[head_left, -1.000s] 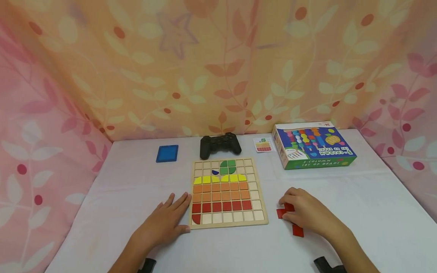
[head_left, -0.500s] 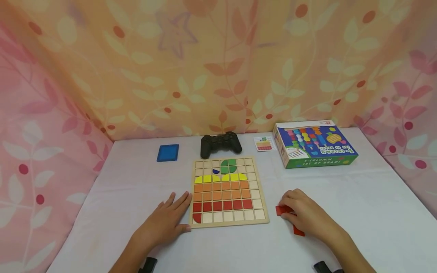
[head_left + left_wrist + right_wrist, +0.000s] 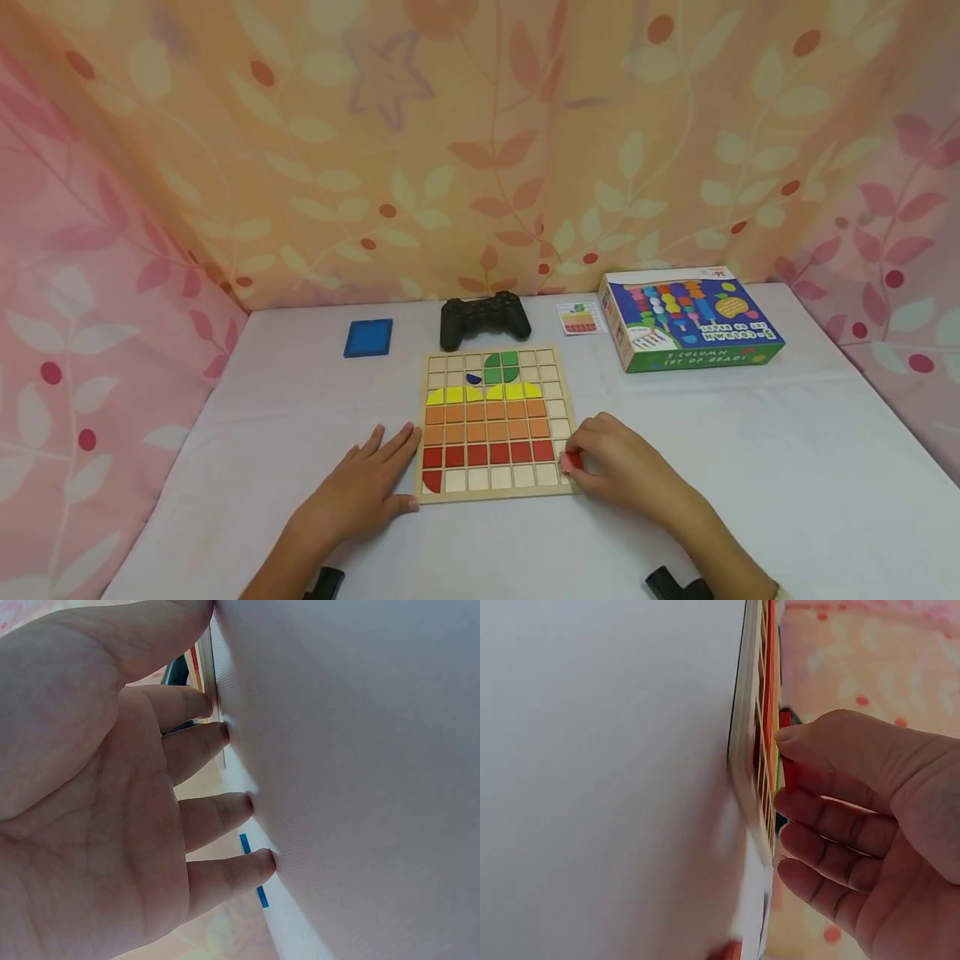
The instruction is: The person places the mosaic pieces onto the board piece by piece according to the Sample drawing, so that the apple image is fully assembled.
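Note:
A square wooden grid board (image 3: pixel 499 476) lies on the table between the hands. Red (image 3: pixel 477 455), orange (image 3: pixel 474 432) and yellow tiles (image 3: pixel 454 395) fill rows of its cells, with rounded green tiles (image 3: pixel 501 367) and a small blue half-round (image 3: pixel 473 378) above them. One rounded red tile (image 3: pixel 431 481) sits in the bottom left cell. My left hand (image 3: pixel 363 483) rests flat with spread fingers, thumb and fingertips at the board's left edge. Thumb and fingers of my right hand (image 3: pixel 626 467) pinch a red tile (image 3: pixel 790 769) over the board's lower right cells.
Behind the board lie a black game controller (image 3: pixel 484 319), a blue square tray (image 3: pixel 368 337) and a small pattern card (image 3: pixel 579 319). A bead-set box (image 3: pixel 690 321) stands at the back right. Another red piece (image 3: pixel 729 951) shows on the table in the right wrist view.
My right hand has picked up a red tile from the few at the right and carried it left to the board's lower right edge. The left hand stays in place.

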`<state>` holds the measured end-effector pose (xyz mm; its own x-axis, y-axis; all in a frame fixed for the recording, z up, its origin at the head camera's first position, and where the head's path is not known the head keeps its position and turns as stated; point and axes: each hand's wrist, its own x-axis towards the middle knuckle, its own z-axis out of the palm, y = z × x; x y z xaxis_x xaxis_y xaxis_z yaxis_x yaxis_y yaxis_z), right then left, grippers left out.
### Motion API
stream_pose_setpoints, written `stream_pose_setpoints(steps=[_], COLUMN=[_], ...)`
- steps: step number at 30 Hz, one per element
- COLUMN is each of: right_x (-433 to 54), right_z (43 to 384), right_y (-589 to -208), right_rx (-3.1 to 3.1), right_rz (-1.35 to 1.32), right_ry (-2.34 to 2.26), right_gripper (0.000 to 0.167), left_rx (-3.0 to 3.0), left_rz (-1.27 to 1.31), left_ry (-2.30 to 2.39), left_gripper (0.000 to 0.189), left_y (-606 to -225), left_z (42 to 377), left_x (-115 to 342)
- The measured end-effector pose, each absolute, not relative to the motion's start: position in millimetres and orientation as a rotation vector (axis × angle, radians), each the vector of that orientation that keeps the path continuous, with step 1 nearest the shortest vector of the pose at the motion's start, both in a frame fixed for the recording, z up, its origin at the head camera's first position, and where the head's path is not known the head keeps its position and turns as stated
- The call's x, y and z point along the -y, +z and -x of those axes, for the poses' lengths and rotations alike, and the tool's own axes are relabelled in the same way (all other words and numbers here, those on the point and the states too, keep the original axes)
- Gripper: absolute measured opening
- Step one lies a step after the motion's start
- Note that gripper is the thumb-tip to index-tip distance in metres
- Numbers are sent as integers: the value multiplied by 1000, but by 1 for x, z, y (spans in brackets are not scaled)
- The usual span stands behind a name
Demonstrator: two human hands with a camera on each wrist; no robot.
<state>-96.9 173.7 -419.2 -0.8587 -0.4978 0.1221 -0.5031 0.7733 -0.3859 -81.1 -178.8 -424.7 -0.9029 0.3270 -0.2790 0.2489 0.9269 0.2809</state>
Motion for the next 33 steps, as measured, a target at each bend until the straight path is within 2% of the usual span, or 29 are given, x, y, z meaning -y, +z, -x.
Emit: stream_pose_setpoints(steps=[11,18,27,33], right_x=[-92,-52,-33,-43], right_z=[104,103,99,96], right_y=[-426,-426,-425,-424], right_rx=[2816,2773,2789,2830], right_rz=[-1098,-1229,-1280,-1300], right_ry=[628,501,591,647], right_gripper=[15,8,14,19], left_rx=[-2751,-2738,-2735,-2727], left_rz=[-421,-411,-429,-423], left_ry=[337,356,350,348], left_gripper=[93,92,90,91], left_y=[-426,-425,-424,-425], left_z=[82,83,84,84], left_x=[179,180,180,180])
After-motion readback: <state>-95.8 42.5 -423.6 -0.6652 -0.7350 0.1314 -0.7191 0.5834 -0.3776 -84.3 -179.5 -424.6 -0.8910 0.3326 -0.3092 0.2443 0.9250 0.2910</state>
